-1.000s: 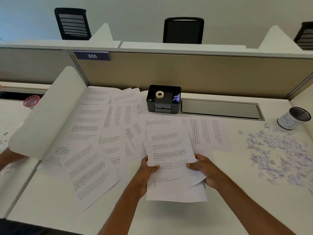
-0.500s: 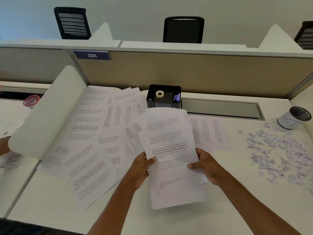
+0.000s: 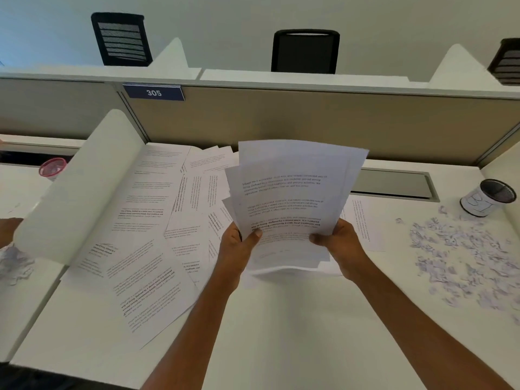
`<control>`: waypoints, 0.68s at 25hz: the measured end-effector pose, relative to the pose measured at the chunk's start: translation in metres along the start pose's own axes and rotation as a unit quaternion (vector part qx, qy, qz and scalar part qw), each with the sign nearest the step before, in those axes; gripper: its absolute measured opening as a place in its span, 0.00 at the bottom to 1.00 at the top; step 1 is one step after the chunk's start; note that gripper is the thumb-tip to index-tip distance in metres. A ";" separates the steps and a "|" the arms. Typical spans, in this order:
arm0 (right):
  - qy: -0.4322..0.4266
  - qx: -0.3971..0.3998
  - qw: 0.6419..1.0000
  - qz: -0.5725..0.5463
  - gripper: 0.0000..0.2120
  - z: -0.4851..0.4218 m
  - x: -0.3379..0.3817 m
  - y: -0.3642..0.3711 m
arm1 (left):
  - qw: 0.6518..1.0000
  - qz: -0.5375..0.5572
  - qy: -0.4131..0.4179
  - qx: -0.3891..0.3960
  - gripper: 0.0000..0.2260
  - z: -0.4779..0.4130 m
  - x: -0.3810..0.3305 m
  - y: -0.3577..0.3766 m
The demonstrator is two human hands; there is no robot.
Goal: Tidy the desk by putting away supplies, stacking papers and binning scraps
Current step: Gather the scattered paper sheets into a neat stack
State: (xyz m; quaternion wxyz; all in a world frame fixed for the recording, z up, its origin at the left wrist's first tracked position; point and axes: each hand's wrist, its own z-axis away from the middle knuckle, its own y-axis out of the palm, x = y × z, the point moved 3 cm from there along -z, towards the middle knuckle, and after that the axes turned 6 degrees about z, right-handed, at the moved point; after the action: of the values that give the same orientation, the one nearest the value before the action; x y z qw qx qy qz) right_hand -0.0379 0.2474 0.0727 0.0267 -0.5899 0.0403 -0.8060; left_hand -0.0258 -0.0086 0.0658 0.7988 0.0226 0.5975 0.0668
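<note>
I hold a loose stack of printed papers (image 3: 292,198) nearly upright above the white desk (image 3: 295,333). My left hand (image 3: 236,246) grips its lower left edge and my right hand (image 3: 340,246) grips its lower right edge. The sheets fan out unevenly at the top. Several more printed sheets (image 3: 152,235) lie scattered flat across the left half of the desk, and one sheet (image 3: 365,223) lies just right of the stack. A spread of torn paper scraps (image 3: 461,257) covers the desk at the right. The black tape dispenser box is hidden behind the held stack.
A white-wrapped cup (image 3: 486,199) stands at the far right near the scraps. A curved white divider (image 3: 76,192) borders the left side, with a pink cup (image 3: 52,168) and another person's hand (image 3: 8,229) beyond it. A beige partition (image 3: 309,125) closes the back.
I have lifted the stack off the desk and tilted it upright, raising it toward the partition. It now hides the black box. The hand beyond the divider has shifted.
</note>
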 end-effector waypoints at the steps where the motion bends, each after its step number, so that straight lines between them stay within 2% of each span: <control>1: -0.003 -0.003 1.000 -0.009 0.21 0.000 0.001 0.000 | 1.000 0.007 0.009 -0.002 0.17 0.000 -0.002 0.001; 8: -0.012 -0.013 1.000 -0.016 0.25 0.005 -0.003 0.004 | 1.000 -0.010 0.027 0.000 0.18 0.008 0.006 0.003; 12: -0.020 -0.020 1.000 -0.012 0.22 0.007 -0.005 0.007 | 0.999 -0.034 0.022 -0.016 0.16 0.008 0.010 0.006; 17: -0.027 -0.005 0.999 -0.026 0.24 0.009 -0.011 0.009 | 1.000 -0.016 0.023 -0.013 0.18 0.008 0.016 0.003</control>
State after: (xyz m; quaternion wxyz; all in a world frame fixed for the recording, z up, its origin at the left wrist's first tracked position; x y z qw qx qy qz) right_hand -0.0256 0.2390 0.0638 0.0040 -0.6127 0.0286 -0.7898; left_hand -0.0136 -0.0031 0.0536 0.7857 0.0009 0.6154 0.0623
